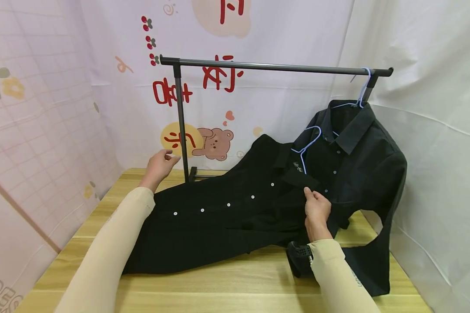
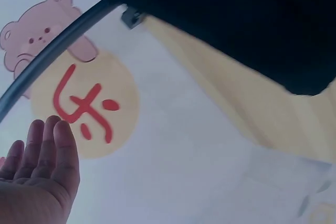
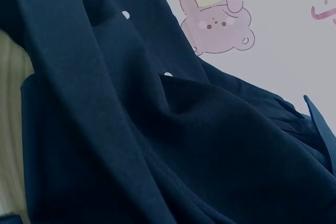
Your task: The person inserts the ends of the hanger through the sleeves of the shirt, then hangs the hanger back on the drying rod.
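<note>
A black shirt with a row of white buttons stretches sideways over the table, its collar to the right. My right hand pinches that collar between thumb and fingers. From the neck rises the hook of a light-blue hanger; the part inside is hidden by cloth. My left hand is in the air beside the rack's left post, holding nothing. In the left wrist view, the left hand has its fingers extended. Dark cloth fills much of the right wrist view, where the right hand does not show.
A second dark shirt hangs on a light-blue hanger at the right end of the rack's bar, behind the right hand. Wooden table surface shows in front. White printed curtains stand at the back and sides.
</note>
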Tool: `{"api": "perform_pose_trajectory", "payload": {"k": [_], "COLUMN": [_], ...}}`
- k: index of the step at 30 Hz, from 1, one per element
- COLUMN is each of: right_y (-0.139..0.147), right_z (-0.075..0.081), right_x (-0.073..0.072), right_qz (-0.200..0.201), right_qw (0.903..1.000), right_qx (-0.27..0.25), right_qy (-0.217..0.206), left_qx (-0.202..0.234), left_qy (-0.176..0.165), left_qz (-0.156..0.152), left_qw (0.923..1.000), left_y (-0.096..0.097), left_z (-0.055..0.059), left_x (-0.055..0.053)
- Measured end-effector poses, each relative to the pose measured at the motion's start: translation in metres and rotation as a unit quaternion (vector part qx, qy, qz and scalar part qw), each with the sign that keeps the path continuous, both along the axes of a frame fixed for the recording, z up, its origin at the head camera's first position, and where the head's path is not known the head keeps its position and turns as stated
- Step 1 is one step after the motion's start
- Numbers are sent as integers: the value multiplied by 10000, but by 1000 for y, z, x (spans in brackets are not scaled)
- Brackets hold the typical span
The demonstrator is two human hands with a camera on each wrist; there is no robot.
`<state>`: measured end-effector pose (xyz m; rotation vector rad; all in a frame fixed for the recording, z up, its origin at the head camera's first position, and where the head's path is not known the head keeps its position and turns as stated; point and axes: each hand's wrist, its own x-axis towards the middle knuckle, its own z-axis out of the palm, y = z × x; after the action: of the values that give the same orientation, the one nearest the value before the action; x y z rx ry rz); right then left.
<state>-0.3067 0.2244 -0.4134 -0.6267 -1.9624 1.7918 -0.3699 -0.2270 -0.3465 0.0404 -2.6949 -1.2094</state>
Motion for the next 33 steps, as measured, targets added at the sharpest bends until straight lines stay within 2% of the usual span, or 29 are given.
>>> {"api": "perform_pose_trajectory", "payload": {"k": [4,7,13,18,25,33], "right_y": [-1,-3,-7,-10,-12,-18], "right_z": [2,4,9,18,40,71], "right_x": [0,0,-2,-5,-13,-24], "right_qz": [41,88,254,378,482,994], "right_qw": [9999,9994,9975,9938,9807,9583], "right_qx": [153,310,586,906,1704,2385], "right_qy": [37,99,307,527,830,1217], "left_qx": [-47,-65,-677,-1169,-1561,-1718], "left_qy": [301,514,724,695,470,371], "left_qz": [-47,-27,466,650,659,636], "left_qw": [9995,9987,9940,9886,9844,9824], "left_y": [11,20,28,28,30,35], "left_z": [14,24,36,42,47,50], "left_x": [-14,-19,-28,-36,-41,-44]}}
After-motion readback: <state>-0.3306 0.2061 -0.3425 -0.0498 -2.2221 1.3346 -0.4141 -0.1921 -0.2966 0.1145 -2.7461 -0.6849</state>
